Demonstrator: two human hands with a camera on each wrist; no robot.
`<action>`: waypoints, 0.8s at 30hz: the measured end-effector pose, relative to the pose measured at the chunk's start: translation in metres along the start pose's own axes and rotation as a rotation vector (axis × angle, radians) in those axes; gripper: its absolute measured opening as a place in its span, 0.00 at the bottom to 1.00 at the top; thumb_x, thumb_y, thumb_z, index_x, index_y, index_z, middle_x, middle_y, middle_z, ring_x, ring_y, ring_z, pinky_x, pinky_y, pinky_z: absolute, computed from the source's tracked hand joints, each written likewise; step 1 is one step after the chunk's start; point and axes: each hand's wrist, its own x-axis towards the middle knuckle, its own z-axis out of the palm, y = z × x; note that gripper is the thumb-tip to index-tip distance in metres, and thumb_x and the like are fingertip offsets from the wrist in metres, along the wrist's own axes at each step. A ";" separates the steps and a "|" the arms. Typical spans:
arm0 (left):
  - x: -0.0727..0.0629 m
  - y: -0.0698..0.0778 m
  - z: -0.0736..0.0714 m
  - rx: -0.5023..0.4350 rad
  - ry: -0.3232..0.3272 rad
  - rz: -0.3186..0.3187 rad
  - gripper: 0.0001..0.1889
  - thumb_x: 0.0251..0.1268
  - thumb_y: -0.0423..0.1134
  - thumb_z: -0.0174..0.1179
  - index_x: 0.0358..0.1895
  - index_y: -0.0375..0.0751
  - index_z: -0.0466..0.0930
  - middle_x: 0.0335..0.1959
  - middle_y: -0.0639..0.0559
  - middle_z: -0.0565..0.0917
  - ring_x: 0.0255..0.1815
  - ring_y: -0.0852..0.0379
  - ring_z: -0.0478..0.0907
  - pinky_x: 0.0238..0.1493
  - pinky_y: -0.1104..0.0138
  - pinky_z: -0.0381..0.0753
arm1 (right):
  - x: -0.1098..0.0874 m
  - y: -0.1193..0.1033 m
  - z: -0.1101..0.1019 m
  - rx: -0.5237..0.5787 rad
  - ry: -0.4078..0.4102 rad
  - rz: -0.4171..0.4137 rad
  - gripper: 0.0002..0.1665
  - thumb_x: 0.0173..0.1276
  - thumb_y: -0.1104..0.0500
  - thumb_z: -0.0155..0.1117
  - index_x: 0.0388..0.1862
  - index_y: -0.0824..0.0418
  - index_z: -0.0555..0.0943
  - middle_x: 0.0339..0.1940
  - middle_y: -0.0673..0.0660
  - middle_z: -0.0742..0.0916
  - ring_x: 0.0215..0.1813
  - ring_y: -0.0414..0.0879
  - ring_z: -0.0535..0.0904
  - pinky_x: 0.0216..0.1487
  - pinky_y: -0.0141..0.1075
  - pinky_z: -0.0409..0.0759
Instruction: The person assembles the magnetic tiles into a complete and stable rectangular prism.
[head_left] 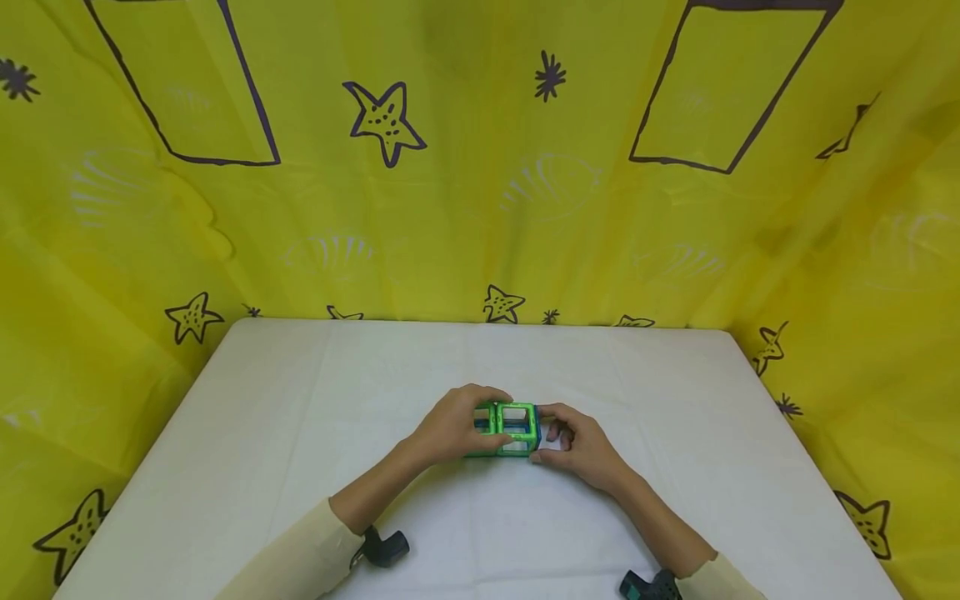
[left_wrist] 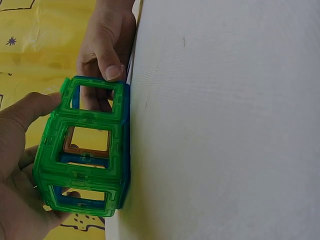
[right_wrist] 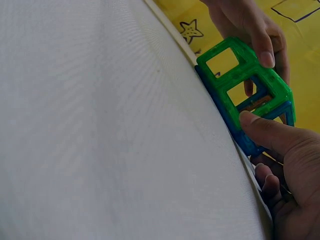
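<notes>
A small box-like block of magnetic building tiles [head_left: 525, 437] lies on the white table, made of see-through square frames. In the left wrist view the tile block [left_wrist: 80, 175] shows green frames on its near faces, blue ones along its base and an orange one inside. My left hand [head_left: 448, 427] grips its left part, thumb at the front and fingers over the back. At the right end, my right hand [head_left: 588, 450] holds it between thumb and fingers. The right wrist view has the right thumb [right_wrist: 265, 131] pressed on a green frame's lower corner.
The white table [head_left: 360, 375] carries a smooth cloth-like cover. Yellow curtains [head_left: 450, 208] with starfish drawings hang behind it and along both sides. A dark wrist camera [head_left: 386, 548] sits by the left sleeve, another camera [head_left: 648, 586] by the right.
</notes>
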 end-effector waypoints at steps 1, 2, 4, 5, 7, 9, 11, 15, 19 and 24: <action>0.000 0.000 0.000 -0.009 -0.002 -0.002 0.28 0.59 0.45 0.78 0.62 0.39 0.84 0.55 0.48 0.87 0.54 0.53 0.81 0.57 0.56 0.81 | 0.000 0.000 0.000 -0.002 0.001 -0.001 0.36 0.56 0.62 0.86 0.64 0.59 0.82 0.36 0.54 0.81 0.31 0.43 0.72 0.32 0.31 0.73; 0.000 0.000 0.000 -0.023 -0.003 -0.004 0.28 0.59 0.44 0.78 0.62 0.39 0.84 0.55 0.48 0.87 0.53 0.53 0.81 0.57 0.56 0.82 | 0.000 0.000 -0.001 0.000 0.002 -0.006 0.36 0.56 0.62 0.86 0.64 0.59 0.82 0.36 0.54 0.81 0.31 0.44 0.72 0.32 0.32 0.73; 0.000 0.000 0.001 -0.045 -0.003 -0.001 0.28 0.59 0.43 0.78 0.62 0.39 0.83 0.55 0.47 0.87 0.52 0.53 0.82 0.56 0.56 0.82 | 0.000 0.001 -0.001 -0.003 0.002 -0.007 0.36 0.56 0.62 0.86 0.64 0.60 0.82 0.36 0.54 0.81 0.31 0.43 0.72 0.31 0.32 0.73; 0.000 -0.001 0.002 -0.055 -0.002 0.000 0.28 0.59 0.43 0.78 0.62 0.38 0.83 0.55 0.46 0.87 0.51 0.53 0.82 0.56 0.56 0.83 | 0.000 0.001 -0.001 -0.002 0.002 -0.006 0.36 0.56 0.62 0.86 0.64 0.60 0.82 0.36 0.54 0.81 0.31 0.43 0.72 0.31 0.32 0.73; -0.001 0.000 0.002 -0.077 0.000 -0.001 0.28 0.60 0.41 0.78 0.62 0.38 0.83 0.55 0.45 0.87 0.51 0.53 0.82 0.56 0.55 0.83 | 0.000 0.001 -0.001 -0.001 -0.002 -0.001 0.36 0.56 0.61 0.86 0.64 0.59 0.82 0.36 0.54 0.81 0.31 0.43 0.72 0.32 0.32 0.73; -0.001 -0.001 0.003 -0.088 0.003 -0.002 0.28 0.59 0.41 0.78 0.62 0.37 0.83 0.55 0.45 0.87 0.51 0.54 0.82 0.55 0.55 0.84 | 0.000 0.001 -0.001 -0.001 -0.004 0.006 0.36 0.56 0.61 0.86 0.64 0.58 0.82 0.37 0.53 0.81 0.31 0.43 0.72 0.32 0.31 0.73; -0.001 -0.002 0.003 -0.089 0.005 -0.004 0.28 0.59 0.41 0.79 0.62 0.37 0.83 0.55 0.45 0.87 0.51 0.54 0.82 0.55 0.55 0.84 | 0.000 0.002 0.000 0.003 -0.006 0.008 0.36 0.56 0.61 0.86 0.64 0.58 0.82 0.37 0.53 0.81 0.32 0.43 0.72 0.32 0.31 0.73; -0.002 -0.002 0.003 -0.084 0.008 -0.013 0.28 0.60 0.41 0.78 0.62 0.37 0.83 0.56 0.46 0.87 0.52 0.53 0.82 0.56 0.55 0.84 | 0.001 0.004 0.001 0.005 -0.001 -0.010 0.36 0.56 0.62 0.86 0.64 0.59 0.82 0.37 0.54 0.81 0.31 0.43 0.72 0.31 0.31 0.73; -0.003 -0.001 0.003 -0.057 0.012 -0.029 0.30 0.61 0.44 0.78 0.65 0.39 0.82 0.59 0.47 0.86 0.56 0.51 0.81 0.59 0.54 0.82 | 0.001 0.005 0.001 -0.001 0.003 -0.028 0.35 0.57 0.62 0.85 0.64 0.60 0.82 0.36 0.54 0.81 0.31 0.44 0.72 0.31 0.32 0.73; -0.009 0.000 0.001 -0.021 0.044 -0.066 0.37 0.62 0.52 0.76 0.73 0.44 0.76 0.67 0.48 0.80 0.67 0.46 0.76 0.66 0.49 0.77 | 0.000 0.003 -0.002 -0.025 0.001 0.008 0.38 0.56 0.61 0.86 0.66 0.60 0.81 0.37 0.53 0.81 0.32 0.43 0.72 0.31 0.31 0.73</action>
